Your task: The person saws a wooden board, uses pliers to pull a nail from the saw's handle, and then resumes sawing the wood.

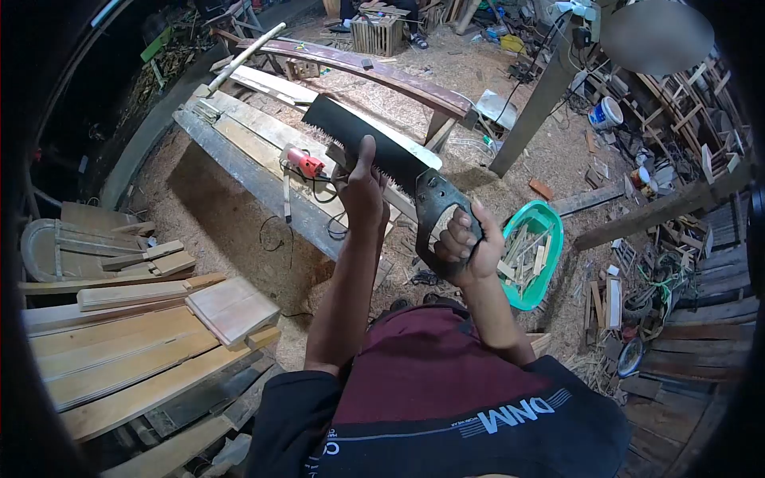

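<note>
Right grip [468, 243] clasps the saw handle [433, 199].

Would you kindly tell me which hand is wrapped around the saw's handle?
The right hand, with fingers curled through the saw handle; the left hand is instead at the toothed blade.
</note>
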Motion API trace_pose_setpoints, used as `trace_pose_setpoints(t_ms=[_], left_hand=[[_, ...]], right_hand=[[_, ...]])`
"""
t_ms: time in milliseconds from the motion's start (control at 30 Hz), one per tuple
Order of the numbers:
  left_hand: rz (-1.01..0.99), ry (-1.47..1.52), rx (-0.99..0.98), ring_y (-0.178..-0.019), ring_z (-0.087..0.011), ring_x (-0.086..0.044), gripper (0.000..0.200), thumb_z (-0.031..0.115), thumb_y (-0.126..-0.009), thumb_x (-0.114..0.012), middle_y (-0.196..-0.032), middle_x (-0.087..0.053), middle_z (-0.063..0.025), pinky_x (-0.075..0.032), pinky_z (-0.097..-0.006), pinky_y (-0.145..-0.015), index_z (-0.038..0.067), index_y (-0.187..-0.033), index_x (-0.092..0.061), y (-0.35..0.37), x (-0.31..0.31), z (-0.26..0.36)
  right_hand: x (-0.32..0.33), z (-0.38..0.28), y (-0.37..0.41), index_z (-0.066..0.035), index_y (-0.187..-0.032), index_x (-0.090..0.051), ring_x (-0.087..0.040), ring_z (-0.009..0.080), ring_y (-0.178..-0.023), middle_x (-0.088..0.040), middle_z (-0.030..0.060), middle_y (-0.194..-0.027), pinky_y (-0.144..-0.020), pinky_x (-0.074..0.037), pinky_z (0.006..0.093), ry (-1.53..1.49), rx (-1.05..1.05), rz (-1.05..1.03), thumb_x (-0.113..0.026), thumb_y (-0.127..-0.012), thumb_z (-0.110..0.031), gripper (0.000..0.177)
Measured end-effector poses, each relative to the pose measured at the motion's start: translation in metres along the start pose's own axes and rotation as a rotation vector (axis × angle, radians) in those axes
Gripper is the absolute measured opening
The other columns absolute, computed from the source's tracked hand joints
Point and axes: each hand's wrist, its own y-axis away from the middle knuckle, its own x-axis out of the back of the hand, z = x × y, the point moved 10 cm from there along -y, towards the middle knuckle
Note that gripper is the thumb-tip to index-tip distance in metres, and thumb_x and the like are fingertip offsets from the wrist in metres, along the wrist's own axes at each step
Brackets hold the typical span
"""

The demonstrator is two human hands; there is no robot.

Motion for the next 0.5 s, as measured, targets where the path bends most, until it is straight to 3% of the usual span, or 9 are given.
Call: trace_pose_setpoints(t_ms=[133,233,267,333,400,500], left_hand=[[-0.077,-0.036,-0.042,-0.037,-0.0059,-0.03,0.038,0.025,-0.092,-0.069,-0.049,-0.038,0.0065,-0.023,-0.0224,-0.037,0.018,-0.063,-0.045,-0.004,0.0,-0.002],[-0.241,0.055,-0.03,-0.036,-0.0066,-0.028,0.04,0.033,-0.095,-0.065,-0.047,-0.037,0.0054,-0.023,-0.0221,-0.037,0.018,-0.065,-0.043,-0.01,-0.01,-0.008],[-0.449,0.192,-0.051,-0.038,-0.0045,-0.028,0.034,0.041,-0.099,-0.057,-0.049,-0.038,0.006,-0.021,-0.0218,-0.038,0.013,-0.08,-0.058,-0.005,-0.022,-0.009],[-0.45,0.208,-0.048,-0.042,-0.0015,-0.031,0.045,0.045,-0.1,-0.051,-0.065,-0.055,0.0029,-0.021,-0.0207,-0.038,0.004,-0.113,-0.061,0.03,-0.027,0.002],[-0.616,0.069,-0.061,-0.047,0.0006,-0.031,0.063,0.051,-0.099,-0.05,-0.096,-0.066,-0.0038,-0.019,-0.0193,-0.038,-0.001,-0.135,-0.05,0.049,-0.027,-0.015],[-0.878,-0.088,-0.212,-0.076,-0.0119,-0.065,0.047,0.034,-0.094,-0.063,-0.096,-0.068,-0.0082,-0.052,-0.0243,-0.067,0.0,-0.126,-0.054,0.09,-0.042,-0.011]], right_hand=[[-0.004,-0.006,-0.003,-0.015,-0.078,-0.048,-0.028,0.0062,-0.038,-0.033,-0.009,-0.051,-0.04,-0.029,0.0243,0.062,0.015,-0.063,-0.041,-0.1,-0.043,0.037],[-0.018,-0.012,-0.011,-0.015,-0.076,-0.048,-0.028,0.0053,-0.038,-0.032,-0.0092,-0.051,-0.04,-0.029,0.023,0.006,-0.011,-0.143,-0.045,-0.099,-0.042,0.035],[-0.025,-0.014,-0.013,-0.015,-0.076,-0.048,-0.028,0.0052,-0.038,-0.032,-0.0093,-0.05,-0.04,-0.029,0.0228,-0.028,-0.024,-0.184,-0.045,-0.099,-0.041,0.035],[-0.034,-0.014,-0.013,-0.014,-0.075,-0.047,-0.03,0.005,-0.038,-0.032,-0.009,-0.05,-0.04,-0.029,0.0227,-0.171,-0.027,-0.247,-0.046,-0.099,-0.041,0.036],[-0.042,-0.013,-0.012,-0.014,-0.075,-0.047,-0.03,0.0052,-0.038,-0.033,-0.0086,-0.05,-0.04,-0.029,0.0227,-0.295,-0.045,-0.321,-0.046,-0.099,-0.042,0.037],[-0.04,0.002,-0.014,-0.013,-0.076,-0.049,-0.03,0.0056,-0.037,-0.033,-0.0071,-0.049,-0.041,-0.03,0.0225,-0.336,-0.057,-0.298,-0.047,-0.099,-0.043,0.038]])
